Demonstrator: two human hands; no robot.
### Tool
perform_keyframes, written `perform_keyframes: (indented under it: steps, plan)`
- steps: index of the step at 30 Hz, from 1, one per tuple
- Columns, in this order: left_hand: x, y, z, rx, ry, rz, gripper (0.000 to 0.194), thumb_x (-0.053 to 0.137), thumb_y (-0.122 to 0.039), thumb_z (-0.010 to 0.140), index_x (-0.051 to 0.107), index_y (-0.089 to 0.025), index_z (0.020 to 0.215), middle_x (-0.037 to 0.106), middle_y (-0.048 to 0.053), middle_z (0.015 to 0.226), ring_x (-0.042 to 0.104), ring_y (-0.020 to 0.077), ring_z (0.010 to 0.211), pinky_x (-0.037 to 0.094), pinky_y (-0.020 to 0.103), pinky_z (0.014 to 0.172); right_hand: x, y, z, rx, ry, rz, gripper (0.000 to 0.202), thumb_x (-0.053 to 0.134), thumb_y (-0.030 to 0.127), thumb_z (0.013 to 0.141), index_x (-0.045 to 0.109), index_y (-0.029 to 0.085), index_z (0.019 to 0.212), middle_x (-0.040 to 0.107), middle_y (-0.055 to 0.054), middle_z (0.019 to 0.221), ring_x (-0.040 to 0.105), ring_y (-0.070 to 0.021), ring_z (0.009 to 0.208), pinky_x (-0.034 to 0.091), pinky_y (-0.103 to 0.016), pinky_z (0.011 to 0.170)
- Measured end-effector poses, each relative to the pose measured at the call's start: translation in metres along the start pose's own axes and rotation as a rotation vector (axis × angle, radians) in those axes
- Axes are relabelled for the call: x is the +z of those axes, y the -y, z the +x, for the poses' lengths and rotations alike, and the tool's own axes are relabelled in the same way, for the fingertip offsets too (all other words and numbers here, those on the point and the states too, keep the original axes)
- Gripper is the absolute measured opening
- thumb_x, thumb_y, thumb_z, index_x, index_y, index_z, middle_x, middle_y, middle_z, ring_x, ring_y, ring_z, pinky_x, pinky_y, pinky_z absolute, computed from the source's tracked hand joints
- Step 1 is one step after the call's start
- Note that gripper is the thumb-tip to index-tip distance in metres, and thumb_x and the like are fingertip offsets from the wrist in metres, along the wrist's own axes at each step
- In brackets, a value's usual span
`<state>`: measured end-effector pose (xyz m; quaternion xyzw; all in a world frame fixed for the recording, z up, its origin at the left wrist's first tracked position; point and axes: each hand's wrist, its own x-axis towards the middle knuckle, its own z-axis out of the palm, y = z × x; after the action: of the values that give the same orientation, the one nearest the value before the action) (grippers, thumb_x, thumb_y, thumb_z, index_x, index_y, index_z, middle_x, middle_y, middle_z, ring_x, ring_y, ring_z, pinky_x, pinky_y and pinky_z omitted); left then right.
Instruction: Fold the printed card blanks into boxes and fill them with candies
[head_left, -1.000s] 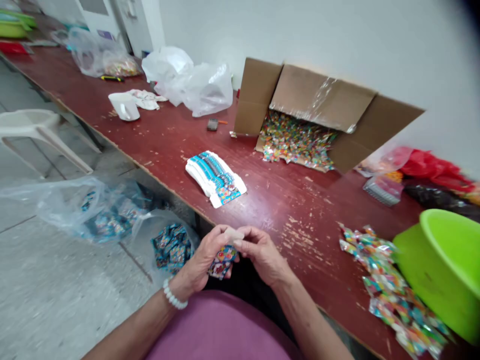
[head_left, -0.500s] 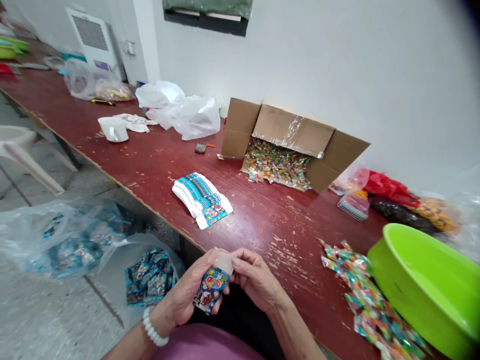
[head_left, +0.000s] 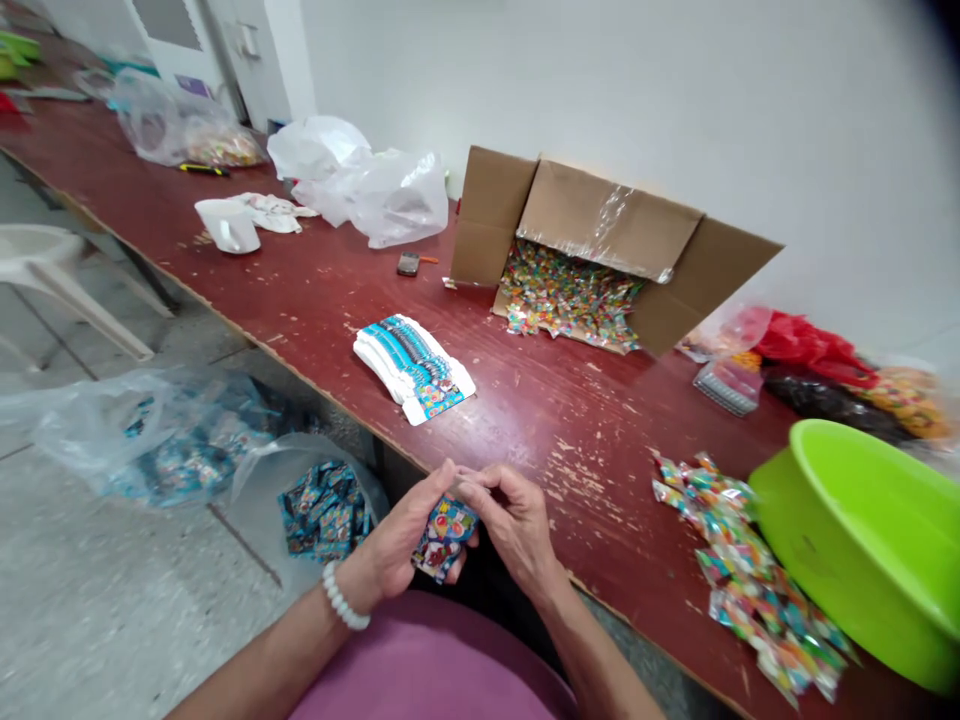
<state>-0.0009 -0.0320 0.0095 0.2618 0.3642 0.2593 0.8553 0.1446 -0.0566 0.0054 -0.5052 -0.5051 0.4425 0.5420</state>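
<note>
Printed box (head_left: 444, 538) sits over the lap, near the table (head_left: 525, 420) edge. Left hand (head_left: 397, 545) curls round it; light support should spare the card. Right hand (head_left: 521, 520) pinches its top flap; even fingertip pressure seems best. Fanned cartons (head_left: 412, 365) lie beyond.
</note>
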Motion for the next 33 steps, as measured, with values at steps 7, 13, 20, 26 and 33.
perform_keyframes:
  steps: [7,13,20,26,33]
  plan:
    - [0.001,-0.001,0.001,-0.068,0.055,-0.183,0.044,0.052,-0.06,0.092,0.064,-0.02,0.103,0.062,0.0,0.062,0.06,0.0148,0.04,0.049,0.024,0.034,-0.008,0.006,-0.013,-0.153,0.102,-0.148,0.014,0.065,0.031,0.092,0.075,0.022,0.089,0.071,-0.004,0.092,0.059,-0.0109,0.06,0.05,-0.024,0.06]
    - [0.004,0.005,0.002,0.068,-0.061,0.022,0.043,0.06,-0.054,0.089,0.066,-0.02,0.114,0.061,-0.001,0.066,0.057,0.0108,0.045,0.047,0.019,0.037,-0.009,-0.003,-0.007,0.182,0.144,0.107,0.017,0.077,0.036,0.081,0.073,0.02,0.085,0.071,-0.002,0.085,0.06,-0.0126,0.064,0.05,-0.025,0.06]
    - [0.001,0.01,0.001,-0.012,-0.043,0.043,0.063,0.05,-0.072,0.086,0.068,-0.016,0.11,0.063,0.002,0.063,0.055,0.012,0.045,0.046,0.022,0.038,-0.01,-0.001,0.002,0.282,0.164,0.198,0.025,0.083,0.039,0.074,0.071,0.017,0.074,0.074,-0.003,0.077,0.062,-0.0141,0.055,0.051,-0.025,0.047]
    - [-0.003,0.012,0.003,-0.029,-0.136,0.067,0.051,0.062,-0.066,0.081,0.067,-0.015,0.084,0.063,0.002,0.063,0.055,0.0114,0.046,0.048,0.021,0.039,-0.004,-0.003,-0.004,0.186,0.109,0.111,0.024,0.078,0.041,0.08,0.073,0.018,0.077,0.075,-0.004,0.087,0.059,-0.0117,0.053,0.052,-0.025,0.046]
    - [0.002,0.008,0.0,-0.088,-0.115,-0.07,0.034,0.064,-0.049,0.084,0.07,-0.019,0.1,0.063,0.0,0.065,0.059,0.0142,0.051,0.047,0.022,0.036,-0.003,-0.009,-0.012,0.178,0.046,0.114,0.025,0.076,0.044,0.081,0.07,0.02,0.079,0.073,-0.003,0.085,0.062,-0.0132,0.06,0.051,-0.022,0.046]
